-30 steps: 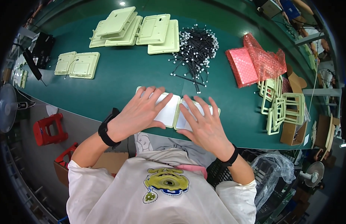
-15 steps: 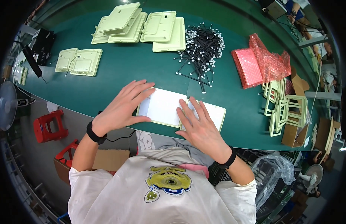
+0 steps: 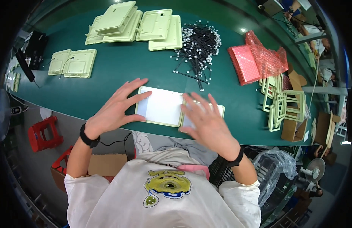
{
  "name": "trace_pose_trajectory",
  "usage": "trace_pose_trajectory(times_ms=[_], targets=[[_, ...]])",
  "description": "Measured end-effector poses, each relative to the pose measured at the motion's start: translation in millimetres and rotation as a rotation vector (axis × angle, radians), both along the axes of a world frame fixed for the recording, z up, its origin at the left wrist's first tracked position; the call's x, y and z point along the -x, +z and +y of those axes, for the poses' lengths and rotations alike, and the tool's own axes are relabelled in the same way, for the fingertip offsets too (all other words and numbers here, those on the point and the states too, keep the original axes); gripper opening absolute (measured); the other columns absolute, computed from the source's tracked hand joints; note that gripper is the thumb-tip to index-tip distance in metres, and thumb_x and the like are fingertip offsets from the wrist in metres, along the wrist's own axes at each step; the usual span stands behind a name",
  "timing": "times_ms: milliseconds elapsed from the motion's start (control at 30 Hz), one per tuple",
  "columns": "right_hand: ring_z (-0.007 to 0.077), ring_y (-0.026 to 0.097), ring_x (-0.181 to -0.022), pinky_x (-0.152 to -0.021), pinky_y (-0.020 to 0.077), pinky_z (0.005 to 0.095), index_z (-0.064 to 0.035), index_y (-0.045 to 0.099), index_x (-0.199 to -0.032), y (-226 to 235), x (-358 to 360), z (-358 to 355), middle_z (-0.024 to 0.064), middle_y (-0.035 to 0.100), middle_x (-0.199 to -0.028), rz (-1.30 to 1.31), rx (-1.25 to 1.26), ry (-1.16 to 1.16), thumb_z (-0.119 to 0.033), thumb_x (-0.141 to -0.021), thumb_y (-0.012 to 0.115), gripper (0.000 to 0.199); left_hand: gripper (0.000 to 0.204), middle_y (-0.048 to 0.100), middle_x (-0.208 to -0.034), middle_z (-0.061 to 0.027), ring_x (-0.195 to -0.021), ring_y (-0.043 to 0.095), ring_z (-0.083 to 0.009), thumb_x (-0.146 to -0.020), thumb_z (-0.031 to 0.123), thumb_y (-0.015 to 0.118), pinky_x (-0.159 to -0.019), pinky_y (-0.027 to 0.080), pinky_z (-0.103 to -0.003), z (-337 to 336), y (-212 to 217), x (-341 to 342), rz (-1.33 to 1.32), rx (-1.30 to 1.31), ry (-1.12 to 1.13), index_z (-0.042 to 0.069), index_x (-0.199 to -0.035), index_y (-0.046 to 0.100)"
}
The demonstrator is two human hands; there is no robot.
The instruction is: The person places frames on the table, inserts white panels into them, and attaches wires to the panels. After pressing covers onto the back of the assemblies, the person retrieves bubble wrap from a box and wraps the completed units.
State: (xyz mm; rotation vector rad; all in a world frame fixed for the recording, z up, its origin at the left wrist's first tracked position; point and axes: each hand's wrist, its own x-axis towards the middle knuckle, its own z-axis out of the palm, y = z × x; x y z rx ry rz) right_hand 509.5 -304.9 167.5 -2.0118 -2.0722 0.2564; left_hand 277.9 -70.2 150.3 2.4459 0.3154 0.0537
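A pale green hinged-looking casing lies spread at the table's near edge, its left half [image 3: 164,107] lined with a white sheet. Most of its right half [image 3: 221,110] is covered by my right hand [image 3: 212,127], whose fingers are spread and slightly smeared by motion. At the left rim of the casing is my left hand [image 3: 114,109], fingers apart, the index fingertip over the sheet's upper left corner. Neither hand grips anything. Whether the right fingertips touch the surface, I cannot tell.
Pale green casings are stacked [image 3: 115,22] at the far left, with another open casing [image 3: 79,63] nearer. Beyond my hands lies a heap of short black cables [image 3: 200,43] with white connectors. Pink bubble wrap [image 3: 246,64] and pale green frames [image 3: 282,104] lie at the right.
My right hand has risen or shifted slightly over the right half, with fingers now blurred. The left hand's fingers have spread wider, drawing back somewhat from the sheet. The whole view has shifted a little.
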Motion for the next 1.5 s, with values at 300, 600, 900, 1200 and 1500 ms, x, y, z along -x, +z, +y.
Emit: trace_pose_trajectory(times_ms=[300,600,900,1200,1500], targets=[[0.0306,0.076,-0.075,-0.072,0.0579,0.04,0.0054,0.078,-0.094,-8,-82,54,0.0181,0.079,-0.087,0.297,0.209,-0.492,-0.014,-0.088,0.083,0.021,0.024,0.069,-0.109,-0.0137,-0.099,0.07,-0.0351,-0.087,0.008,0.082,-0.089,0.058,-0.044,6,44,-87,0.047,-0.037,0.063,0.002,-0.108,0.072],[0.0388,0.076,-0.082,-0.077,0.06,0.044,0.0032,0.081,-0.091,-10,-88,62,0.0228,0.078,-0.085,0.512,0.364,-0.527,-0.011,-0.084,0.082,0.016,0.016,0.071,-0.104,-0.0155,-0.093,0.072,-0.0411,-0.087,0.004,0.079,-0.081,0.058,-0.049,11,-12,-152,-0.044,-0.179,-0.025,-0.001,-0.102,0.075],[0.0154,0.071,-0.066,-0.06,0.0537,0.0332,0.0063,0.075,-0.091,-1,-105,30,0.0111,0.075,-0.076,0.32,0.039,-0.451,-0.01,-0.087,0.083,0.018,0.013,0.074,-0.103,-0.0154,-0.09,0.072,-0.0371,-0.087,0.004,0.081,-0.08,0.058,-0.046,17,-3,-151,-0.051,-0.088,-0.074,-0.001,-0.099,0.08],[0.0193,0.078,-0.077,-0.065,0.063,0.0297,0.0042,0.071,-0.1,13,-94,10,0.0154,0.077,-0.093,1.263,0.016,-0.681,-0.002,-0.097,0.074,0.007,0.016,0.078,-0.104,-0.0139,-0.077,0.076,-0.0178,-0.099,0.009,0.079,-0.068,0.061,-0.028,5,18,-115,-0.057,1.048,0.353,-0.005,-0.105,0.079],[0.023,0.079,-0.079,-0.065,0.0646,0.0318,0.0032,0.067,-0.108,29,-42,-1,0.0141,0.076,-0.092,1.649,-0.029,-0.434,-0.006,-0.104,0.07,0.01,0.024,0.079,-0.101,-0.0195,-0.087,0.08,-0.0229,-0.105,0.013,0.073,-0.079,0.066,-0.029,-17,37,-83,-0.111,1.358,0.259,-0.01,-0.111,0.076]])
